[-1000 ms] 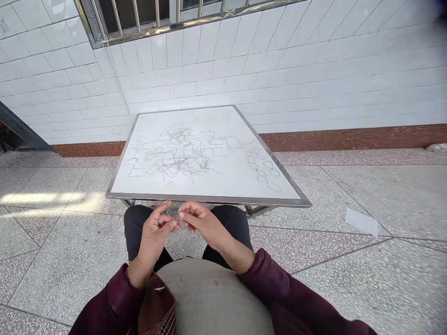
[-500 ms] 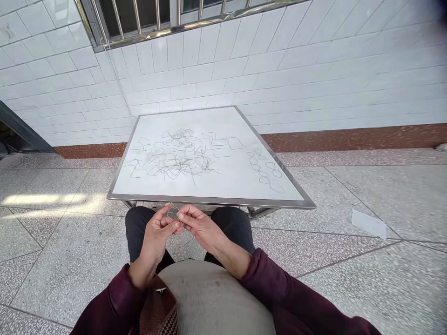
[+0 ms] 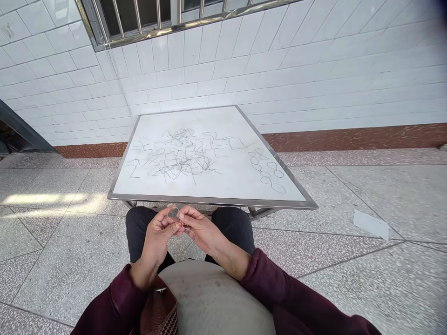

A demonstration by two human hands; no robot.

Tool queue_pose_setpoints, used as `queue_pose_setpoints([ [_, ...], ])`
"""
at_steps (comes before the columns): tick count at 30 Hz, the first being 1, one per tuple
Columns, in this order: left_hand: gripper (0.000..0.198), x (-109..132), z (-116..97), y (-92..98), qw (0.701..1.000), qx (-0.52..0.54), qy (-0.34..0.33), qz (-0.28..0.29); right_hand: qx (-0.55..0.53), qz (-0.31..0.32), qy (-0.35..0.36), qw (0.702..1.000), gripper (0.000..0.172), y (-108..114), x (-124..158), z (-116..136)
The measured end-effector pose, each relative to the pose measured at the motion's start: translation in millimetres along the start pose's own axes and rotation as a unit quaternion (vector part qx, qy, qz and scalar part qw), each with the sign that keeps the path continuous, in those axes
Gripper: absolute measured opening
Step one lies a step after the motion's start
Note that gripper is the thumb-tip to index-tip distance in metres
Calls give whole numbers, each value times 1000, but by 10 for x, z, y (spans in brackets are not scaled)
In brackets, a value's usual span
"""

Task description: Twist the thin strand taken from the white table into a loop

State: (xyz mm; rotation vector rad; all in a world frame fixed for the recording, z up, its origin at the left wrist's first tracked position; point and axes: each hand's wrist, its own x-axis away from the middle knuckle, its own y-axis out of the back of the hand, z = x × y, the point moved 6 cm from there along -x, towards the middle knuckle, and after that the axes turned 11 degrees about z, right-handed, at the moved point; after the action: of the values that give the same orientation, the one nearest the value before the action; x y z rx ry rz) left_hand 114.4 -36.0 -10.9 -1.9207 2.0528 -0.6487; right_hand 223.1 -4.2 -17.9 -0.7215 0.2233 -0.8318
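A thin wire (image 3: 173, 208), bent into a loop, is held between my two hands just in front of the table's near edge. My left hand (image 3: 159, 232) is closed on the loop's left side, thumb and fingers pinching it. From the right, my right hand (image 3: 202, 228) pinches the same wire, its fingertips close to my left thumb. A short stretch of wire shows below the fingers; the rest is hidden by them. On the white table (image 3: 237, 181) lies a tangle of loose bent wires (image 3: 181, 160). Wires shaped into rounded loops (image 3: 266, 174) lie at its right side.
The table has a metal rim (image 3: 209, 200) and stands near a white tiled wall (image 3: 223, 70) with a barred window (image 3: 157, 18). A pale strip (image 3: 370, 224) lies on the speckled floor to the right. A brown woven strap (image 3: 159, 302) hangs at my front.
Both hands stay in nearly the same place, still pinching the wire. The wire loop has turned slightly, and more wire shows below the fingers. The view has shifted a little.
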Motion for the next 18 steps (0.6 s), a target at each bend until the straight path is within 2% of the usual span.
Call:
queue_pose_setpoints([
  [8, 51, 6, -22, -26, 999, -31, -28, 9, 31, -3, -18, 999, 33, -12, 2, -19],
  [12, 55, 20, -92, 77, 997, -48, -46, -48, 154, -21, 5, 988, 41, 105, 35, 67],
  [14, 57, 34, -119, 133, 994, -54, -48, -80, 232, 1, 4, 973, 41, 124, 42, 91],
  [18, 58, 47, -140, 149, 992, -66, -54, -92, 310, 28, -4, 950, 41, 106, 31, 74],
])
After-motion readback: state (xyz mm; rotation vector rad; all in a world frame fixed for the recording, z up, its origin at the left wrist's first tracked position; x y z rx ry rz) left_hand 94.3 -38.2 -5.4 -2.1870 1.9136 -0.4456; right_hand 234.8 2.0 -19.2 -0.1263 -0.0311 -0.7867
